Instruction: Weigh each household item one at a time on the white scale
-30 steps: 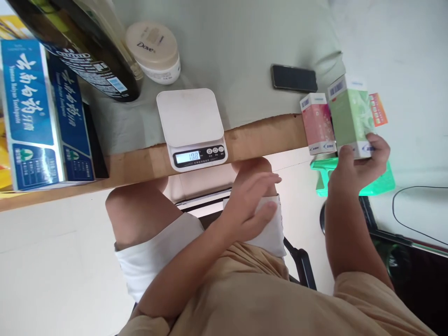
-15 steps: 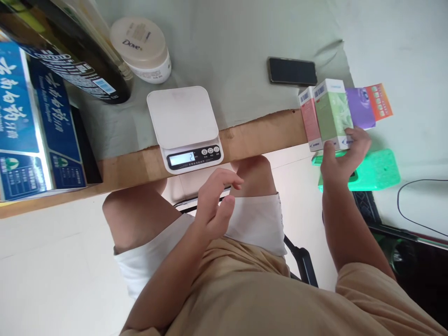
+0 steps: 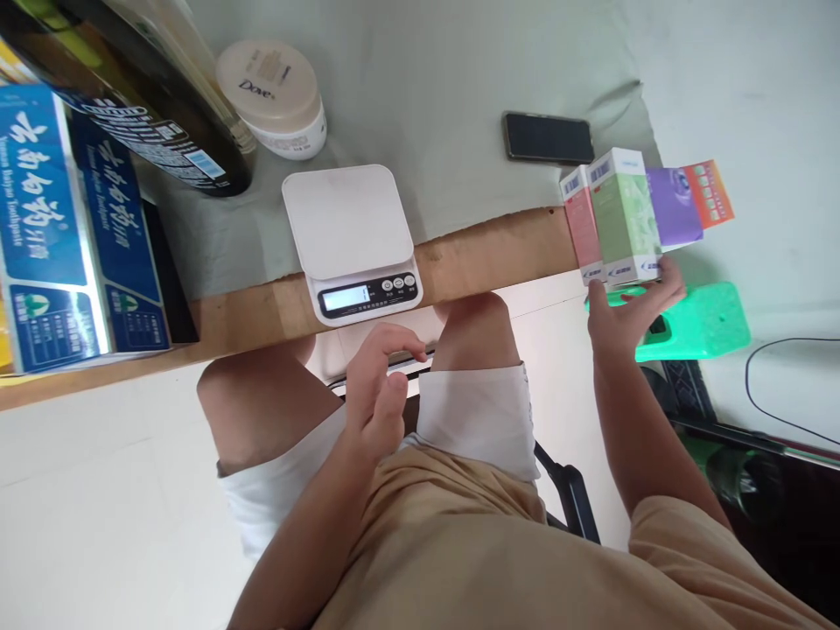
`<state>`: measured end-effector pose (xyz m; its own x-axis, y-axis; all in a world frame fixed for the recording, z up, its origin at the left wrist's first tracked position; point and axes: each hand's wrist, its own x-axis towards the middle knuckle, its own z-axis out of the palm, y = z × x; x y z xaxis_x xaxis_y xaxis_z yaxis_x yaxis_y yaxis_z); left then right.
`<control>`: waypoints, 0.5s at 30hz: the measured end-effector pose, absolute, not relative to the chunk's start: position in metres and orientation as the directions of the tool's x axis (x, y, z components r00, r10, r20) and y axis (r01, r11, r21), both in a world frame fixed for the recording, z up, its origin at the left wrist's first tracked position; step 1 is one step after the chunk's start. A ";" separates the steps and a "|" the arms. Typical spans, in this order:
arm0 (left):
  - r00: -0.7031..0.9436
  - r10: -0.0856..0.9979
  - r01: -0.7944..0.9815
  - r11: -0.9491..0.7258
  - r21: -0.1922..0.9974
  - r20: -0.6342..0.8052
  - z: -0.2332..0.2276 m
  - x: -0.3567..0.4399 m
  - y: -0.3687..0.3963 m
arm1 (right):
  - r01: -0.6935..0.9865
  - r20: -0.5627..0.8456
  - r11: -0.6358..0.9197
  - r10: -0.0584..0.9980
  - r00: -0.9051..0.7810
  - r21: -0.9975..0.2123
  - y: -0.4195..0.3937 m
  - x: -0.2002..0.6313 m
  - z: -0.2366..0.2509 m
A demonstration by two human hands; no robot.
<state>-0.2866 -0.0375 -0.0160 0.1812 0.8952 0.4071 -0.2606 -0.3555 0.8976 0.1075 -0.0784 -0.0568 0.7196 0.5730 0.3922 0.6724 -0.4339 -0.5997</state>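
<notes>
My left hand (image 3: pixel 377 385) hovers over my lap below the table edge, fingers loosely bent, thumb apart, holding nothing. Above it, a white kitchen scale (image 3: pixel 351 227) sits at the table edge with a bare platform and a lit display. On the right, my right hand (image 3: pixel 626 315) is at the lower end of a green-and-white carton (image 3: pixel 623 210), thumb and fingers spread apart. The fingertips are close to the carton's bottom edge; whether they touch it I cannot tell. A pink-and-white carton (image 3: pixel 581 223) stands against its left side, and a purple packet (image 3: pixel 675 206) lies to its right.
A dark phone (image 3: pixel 549 137) lies behind the cartons. An orange card (image 3: pixel 710 192) pokes out beside the purple packet. At left are blue toothpaste boxes (image 3: pixel 39 227), a dark bottle (image 3: pixel 164 114) and a Dove jar (image 3: pixel 276 96). A green plastic object (image 3: pixel 712 319) is near my right hand.
My right hand has slid down and slightly left, its thumb coming off the green carton's face. My left hand has drawn back left and down. The cartons stay put.
</notes>
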 end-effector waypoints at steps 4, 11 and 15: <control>0.154 0.901 -0.289 -0.351 0.891 0.405 -0.006 -0.294 -0.036 | 0.636 0.376 -0.442 0.544 0.751 -0.632 -0.078 0.106 -0.057; -0.042 0.913 -0.329 -0.395 0.858 0.405 0.006 -0.319 -0.024 | 0.566 0.323 -0.445 0.510 0.797 -0.694 -0.071 0.100 -0.051; -0.067 0.908 -0.335 -0.411 0.848 0.413 0.005 -0.328 -0.024 | 0.559 0.312 -0.429 0.521 0.795 -0.709 -0.067 0.095 -0.044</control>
